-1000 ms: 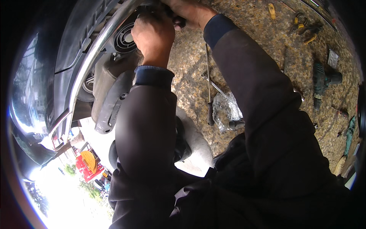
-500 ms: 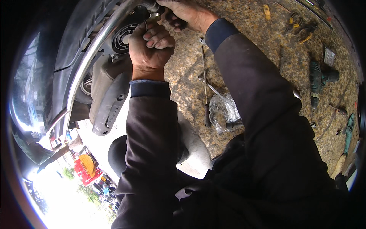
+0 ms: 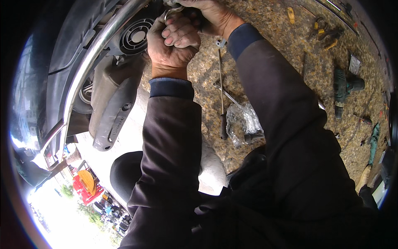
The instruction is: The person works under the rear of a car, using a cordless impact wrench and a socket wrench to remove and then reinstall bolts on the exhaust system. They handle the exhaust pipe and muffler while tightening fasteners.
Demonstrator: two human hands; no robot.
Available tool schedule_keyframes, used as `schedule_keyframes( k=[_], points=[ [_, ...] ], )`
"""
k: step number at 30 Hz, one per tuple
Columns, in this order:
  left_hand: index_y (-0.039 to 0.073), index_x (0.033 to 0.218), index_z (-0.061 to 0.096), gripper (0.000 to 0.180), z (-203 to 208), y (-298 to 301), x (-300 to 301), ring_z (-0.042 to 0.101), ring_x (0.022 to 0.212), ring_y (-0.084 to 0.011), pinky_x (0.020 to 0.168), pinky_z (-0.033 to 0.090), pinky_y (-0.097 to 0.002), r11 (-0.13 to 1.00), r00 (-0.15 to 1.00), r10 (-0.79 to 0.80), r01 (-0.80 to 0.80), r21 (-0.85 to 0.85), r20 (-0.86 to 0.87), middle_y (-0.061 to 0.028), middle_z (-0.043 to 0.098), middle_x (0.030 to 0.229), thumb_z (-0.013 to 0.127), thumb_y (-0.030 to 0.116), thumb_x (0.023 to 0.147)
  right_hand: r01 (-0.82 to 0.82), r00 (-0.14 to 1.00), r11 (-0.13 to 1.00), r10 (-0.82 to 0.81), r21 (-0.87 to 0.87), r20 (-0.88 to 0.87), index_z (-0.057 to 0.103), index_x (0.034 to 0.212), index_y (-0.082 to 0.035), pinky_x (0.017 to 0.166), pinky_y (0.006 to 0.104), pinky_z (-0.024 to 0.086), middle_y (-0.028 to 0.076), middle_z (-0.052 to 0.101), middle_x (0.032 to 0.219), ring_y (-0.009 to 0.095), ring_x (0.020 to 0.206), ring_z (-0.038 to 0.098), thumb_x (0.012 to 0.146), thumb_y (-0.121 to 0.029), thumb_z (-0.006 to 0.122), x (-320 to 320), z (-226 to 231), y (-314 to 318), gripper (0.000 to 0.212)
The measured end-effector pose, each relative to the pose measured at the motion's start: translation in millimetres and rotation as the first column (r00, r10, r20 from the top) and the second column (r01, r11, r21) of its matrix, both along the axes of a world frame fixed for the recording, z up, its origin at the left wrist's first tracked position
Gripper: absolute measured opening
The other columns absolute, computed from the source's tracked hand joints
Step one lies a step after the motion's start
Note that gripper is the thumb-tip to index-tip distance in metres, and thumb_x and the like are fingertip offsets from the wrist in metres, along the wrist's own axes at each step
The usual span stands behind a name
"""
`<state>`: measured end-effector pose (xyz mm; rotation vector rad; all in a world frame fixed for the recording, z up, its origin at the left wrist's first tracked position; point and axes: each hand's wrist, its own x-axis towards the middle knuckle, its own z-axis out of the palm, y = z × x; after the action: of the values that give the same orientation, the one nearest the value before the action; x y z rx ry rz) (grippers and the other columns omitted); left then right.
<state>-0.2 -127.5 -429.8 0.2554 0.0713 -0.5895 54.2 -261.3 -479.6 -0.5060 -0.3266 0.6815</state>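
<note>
Both hands work close together at the top edge, beside the underside of a scooter with a round fan cover point(image 3: 136, 36) and a grey exhaust muffler point(image 3: 114, 106). My left hand point(image 3: 174, 43) is closed, its fingers curled, just under a curved shiny metal part point(image 3: 173, 13); what sits inside the fist is hidden. Right behind it, my right hand point(image 3: 213, 16) bends round the same spot, and its fingertips are partly covered by the left hand. Dark smudges mark the fingers.
A chrome tube point(image 3: 89, 62) runs along the scooter's side. On the speckled ground lie a long screwdriver point(image 3: 223, 124), a wrench point(image 3: 228, 94), a crumpled clear plastic bag point(image 3: 244, 122), a green power drill point(image 3: 342, 89) and yellow-handled pliers point(image 3: 329, 43).
My left hand has shifted right, closing the gap to my right hand and overlapping its fingers. The whole view has moved slightly.
</note>
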Motion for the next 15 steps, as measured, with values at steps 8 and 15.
schedule_keyframes(
  k=[8,15],
  points=[
    [0.003,0.086,0.053,0.031,15.9,-6.4,-7.8,0.048,0.058,-0.0054,0.056,0.042,-0.0245,0.977,0.994,0.112,-0.109,0.185,-0.005,0.0027,0.053,0.069,0.043,0.025,0.106,0.042,0.998,0.994,-0.046,-0.102,-0.037,0.066,0.106,-0.016,0.052,0.0239,0.046,-0.005,0.062,0.07,0.01,0.056,0.057,0.095,-0.029,0.058,11.2,1.2,7.9,0.019],
    [-0.001,0.102,0.054,0.031,-10.1,-9.7,-12.3,0.057,0.07,-0.0166,0.064,0.052,-0.0264,0.89,0.899,0.428,-0.436,0.134,0.088,-0.0132,0.062,0.088,0.036,0.023,0.11,0.029,0.995,0.999,-0.031,-0.023,-0.093,0.066,0.099,-0.014,0.055,0.0266,0.051,-0.002,0.064,0.073,0.011,0.058,0.059,0.093,-0.028,0.061,9.3,-5.6,1.8,0.016]
  ],
)
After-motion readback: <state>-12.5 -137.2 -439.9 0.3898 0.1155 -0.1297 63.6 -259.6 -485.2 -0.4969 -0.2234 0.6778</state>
